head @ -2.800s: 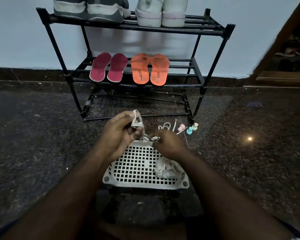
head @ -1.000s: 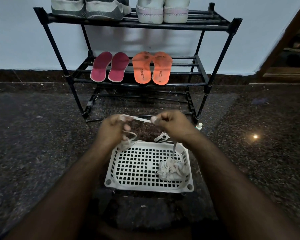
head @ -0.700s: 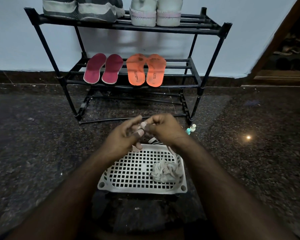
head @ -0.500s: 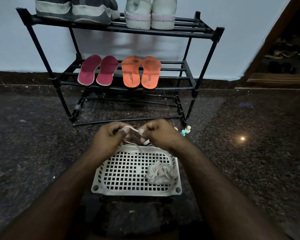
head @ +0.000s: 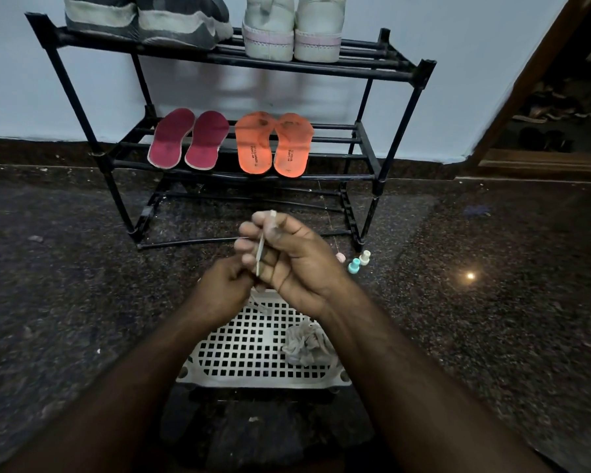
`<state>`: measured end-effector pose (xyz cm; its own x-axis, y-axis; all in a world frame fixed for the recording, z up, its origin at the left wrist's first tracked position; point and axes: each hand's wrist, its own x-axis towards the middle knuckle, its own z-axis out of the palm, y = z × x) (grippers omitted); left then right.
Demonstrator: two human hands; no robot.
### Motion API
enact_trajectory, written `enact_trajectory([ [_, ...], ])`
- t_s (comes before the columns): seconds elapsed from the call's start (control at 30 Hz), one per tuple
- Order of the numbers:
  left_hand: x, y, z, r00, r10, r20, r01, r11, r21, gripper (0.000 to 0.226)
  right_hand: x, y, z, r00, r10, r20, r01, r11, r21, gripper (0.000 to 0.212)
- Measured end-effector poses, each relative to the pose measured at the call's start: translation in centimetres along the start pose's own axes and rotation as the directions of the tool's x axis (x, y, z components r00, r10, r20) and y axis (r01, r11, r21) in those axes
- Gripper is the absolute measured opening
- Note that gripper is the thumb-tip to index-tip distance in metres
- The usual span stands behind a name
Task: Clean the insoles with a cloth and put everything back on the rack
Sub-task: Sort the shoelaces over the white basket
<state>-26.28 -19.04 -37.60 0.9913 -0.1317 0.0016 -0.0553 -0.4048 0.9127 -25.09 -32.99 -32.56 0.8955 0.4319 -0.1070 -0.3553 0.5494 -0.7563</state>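
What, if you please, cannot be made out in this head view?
- Shoes: tops cut off by the upper edge.
- Lace: lower end hidden between the left hand and right hand.
- Orange insoles: print too small to read.
- Tray: far rim hidden behind the hands.

Black rack (head: 394, 75) taken as landmark. Middle shelf: maroon insoles (head: 188, 139) left, orange insoles (head: 273, 143) right. Top shelf: grey shoes (head: 144, 18), white shoes (head: 292, 29). In front of rack: right hand (head: 287, 257) pinches pale lace (head: 261, 247); left hand (head: 224, 288) grips its lower end. White perforated tray (head: 239, 353) nearer, crumpled cloth (head: 307, 344) inside. Small caps (head: 359, 262) by rack's right foot.
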Motion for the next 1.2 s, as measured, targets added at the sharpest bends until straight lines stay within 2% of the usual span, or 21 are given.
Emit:
enact_trajectory([
  [0.13, 0.3, -0.4, -0.2, 0.994, 0.06, 0.095, -0.065, 0.997, 0.049, 0.037, 0.3, -0.2, -0.7, 0.987, -0.122, -0.105, 0.127, 0.991, 0.041, 0.019],
  [0.23, 0.1, -0.2, -0.2, 0.989, 0.057, 0.134, -0.07, 0.993, 0.092, 0.045, 0.3, -0.4, -0.8, 0.981, -0.118, -0.155, 0.138, 0.983, 0.122, 0.02],
  [0.33, 0.0, -0.3, -0.2, 0.989, 0.013, 0.146, -0.03, 0.993, 0.113, 0.039, 0.3, -0.5, -0.3, 0.984, -0.107, -0.142, 0.132, 0.976, 0.175, 0.02],
  [0.4, 0.1, -0.4, -0.3, 0.99, 0.005, 0.142, -0.019, 0.995, 0.101, 0.036, 0.4, -0.3, -0.1, 0.978, -0.144, -0.153, 0.167, 0.975, 0.144, 0.02],
  [0.5, 0.0, -0.3, -0.5, 0.987, -0.006, 0.158, -0.011, 0.994, 0.11, 0.026, 0.8, 0.1, -1.0, 0.931, -0.297, -0.21, 0.287, 0.955, -0.079, 0.019],
  [0.6, -0.2, -0.3, -0.6, 0.982, -0.033, 0.184, 0.003, 0.987, 0.161, 0.024, 1.2, 0.6, -2.6, 0.878, -0.425, -0.22, 0.349, 0.883, -0.313, 0.019],
  [0.67, -0.3, -0.1, -0.6, 0.983, -0.027, 0.182, -0.009, 0.981, 0.193, 0.021, 1.3, 1.0, -3.7, 0.839, -0.511, -0.188, 0.338, 0.759, -0.557, 0.021],
  [0.73, -0.2, 0.2, -0.9, 0.99, 0.012, 0.142, -0.044, 0.973, 0.227, 0.019, 1.4, 1.6, -4.5, 0.84, -0.526, -0.131, 0.258, 0.601, -0.757, 0.022],
  [0.83, -0.1, 0.6, -1.6, 0.993, 0.106, 0.051, -0.116, 0.948, 0.297, 0.014, 1.4, 2.2, -5.1, 0.923, -0.369, -0.111, 0.064, 0.431, -0.9, 0.017],
  [0.9, 0.1, 0.3, -2.1, 0.984, 0.178, -0.016, -0.162, 0.924, 0.345, 0.013, 1.3, 2.3, -4.8, 0.968, -0.211, -0.139, -0.037, 0.425, -0.904, 0.017],
  [0.97, 0.3, -0.1, -2.5, 0.978, 0.199, -0.067, -0.169, 0.935, 0.313, 0.014, 1.1, 2.2, -4.4, 0.983, -0.025, -0.18, -0.136, 0.56, -0.818, 0.022],
  [1.03, 0.5, -0.5, -2.7, 0.976, 0.178, -0.122, -0.154, 0.97, 0.186, 0.015, 0.7, 1.6, -4.0, 0.969, 0.161, -0.187, -0.245, 0.715, -0.655, 0.026],
  [1.1, 0.7, -0.7, -2.8, 0.976, 0.136, -0.168, -0.127, 0.99, 0.062, 0.017, 0.5, 1.1, -3.7, 0.951, 0.289, -0.109, -0.305, 0.826, -0.474, 0.028],
  [1.2, 0.9, -0.9, -2.8, 0.981, 0.106, -0.16, -0.108, 0.994, -0.004, 0.018, 0.2, 0.5, -2.8, 0.938, 0.343, 0.053, -0.315, 0.906, -0.282, 0.027],
])
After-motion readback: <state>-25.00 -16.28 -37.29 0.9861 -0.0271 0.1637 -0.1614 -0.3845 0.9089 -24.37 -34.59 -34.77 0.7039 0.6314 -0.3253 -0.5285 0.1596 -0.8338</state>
